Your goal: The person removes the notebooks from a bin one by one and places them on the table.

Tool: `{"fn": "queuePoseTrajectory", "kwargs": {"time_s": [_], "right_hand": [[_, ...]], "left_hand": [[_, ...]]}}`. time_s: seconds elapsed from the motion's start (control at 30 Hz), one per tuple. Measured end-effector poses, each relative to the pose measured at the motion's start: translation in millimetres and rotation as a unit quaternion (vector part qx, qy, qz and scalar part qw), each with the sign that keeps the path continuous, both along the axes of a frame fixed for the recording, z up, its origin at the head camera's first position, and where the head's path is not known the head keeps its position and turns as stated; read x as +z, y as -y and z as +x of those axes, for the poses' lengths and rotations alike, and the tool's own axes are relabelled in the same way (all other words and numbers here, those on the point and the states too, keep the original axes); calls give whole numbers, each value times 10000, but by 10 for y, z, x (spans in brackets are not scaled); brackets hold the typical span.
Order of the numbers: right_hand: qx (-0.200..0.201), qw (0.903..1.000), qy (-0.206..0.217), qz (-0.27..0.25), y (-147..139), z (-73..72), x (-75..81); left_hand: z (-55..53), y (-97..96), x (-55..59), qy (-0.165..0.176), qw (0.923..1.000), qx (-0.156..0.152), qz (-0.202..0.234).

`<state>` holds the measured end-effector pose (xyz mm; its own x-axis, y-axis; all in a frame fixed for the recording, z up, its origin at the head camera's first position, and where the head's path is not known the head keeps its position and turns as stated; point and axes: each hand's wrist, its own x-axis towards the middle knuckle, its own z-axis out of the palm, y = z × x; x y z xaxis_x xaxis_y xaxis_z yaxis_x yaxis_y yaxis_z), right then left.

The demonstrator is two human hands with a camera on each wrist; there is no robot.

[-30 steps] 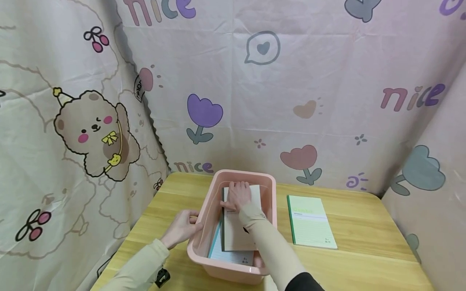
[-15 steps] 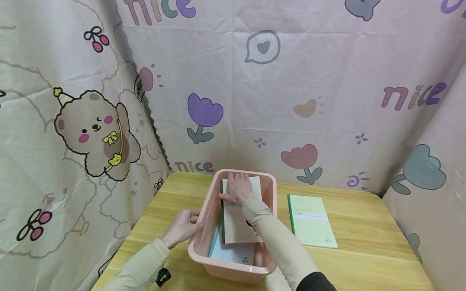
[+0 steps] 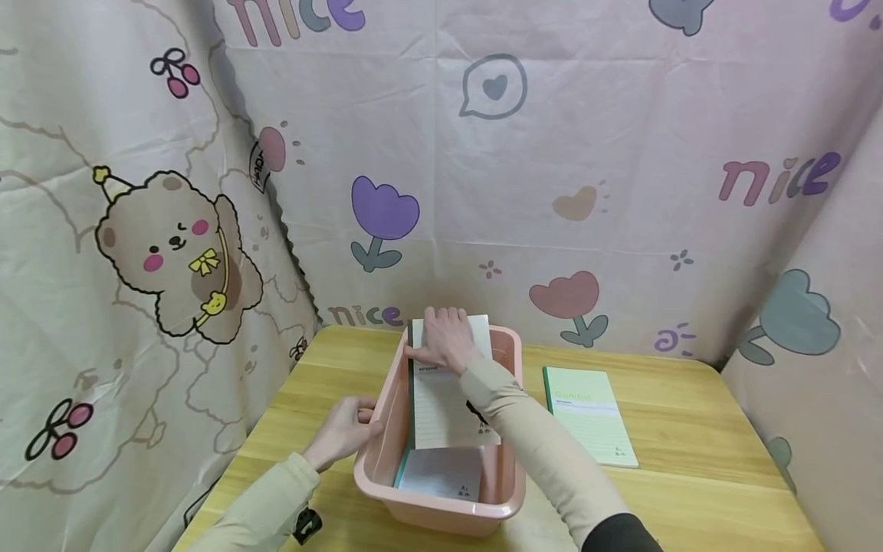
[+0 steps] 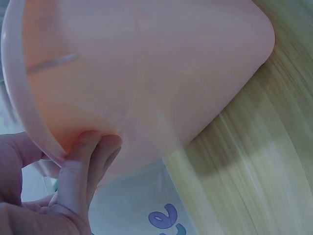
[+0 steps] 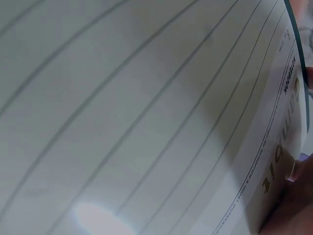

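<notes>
A pink plastic tub (image 3: 438, 521) stands on the table. My left hand (image 3: 343, 434) pinches its left rim; in the left wrist view the fingers (image 4: 80, 166) press on the tub's outer wall. My right hand (image 3: 448, 340) grips a lined cream notebook (image 3: 441, 418) with a dark spine, fingers spread over the cover and thumb at the spine edge. This notebook is tilted, its far end at the tub's back rim. Below it, a pale notebook (image 3: 441, 477) with a teal spine lies in the tub, partly covered. The cream notebook's lined cover (image 5: 146, 112) fills the right wrist view.
A light green notebook (image 3: 592, 422) with a green spine lies flat on the wooden table (image 3: 704, 452), right of the tub. Printed curtains (image 3: 621, 153) hang behind the table and along both sides.
My right hand has raised the cream notebook and moved it toward the tub's back rim, uncovering more of the pale notebook below. The left hand keeps its place on the rim.
</notes>
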<state>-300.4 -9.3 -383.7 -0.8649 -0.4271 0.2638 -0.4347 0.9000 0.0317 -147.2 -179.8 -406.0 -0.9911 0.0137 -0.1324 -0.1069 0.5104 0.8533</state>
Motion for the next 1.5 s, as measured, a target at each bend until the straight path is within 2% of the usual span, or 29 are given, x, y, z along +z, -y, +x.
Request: {"fn": "queuePoseTrajectory", "kwargs": {"time_s": [0.27,0.57,0.73,0.93,1.07,1.2,1.33,1.5], "right_hand": [[56,9998,111,-143,-80,45,399],[136,9985,-34,-531,-295,106,887],[214,9969,-245,-721,-496,214,1083],[153,9955,-404,-847,-879,323,1217],[93,9950,-538,-838,-1210,369,1225],[83,9950,-646,-758,-1581,390,1125],[90,9950,-677,-726,-1972,380,937],[-13,9947,-629,-813,-2492,364,598]], "left_hand": [[6,11,-8,-63,9999,-94,42],[-7,15,2,7,10000,14,8],[4,35,-2,6,10000,-14,48],[-4,23,0,7,10000,7,-43],[-16,6,-2,30,10000,-26,-49],[-19,-2,-6,56,10000,-46,-5],[-22,-3,-14,59,10000,-43,22],[-24,-1,-30,72,10000,-9,-25]]}}
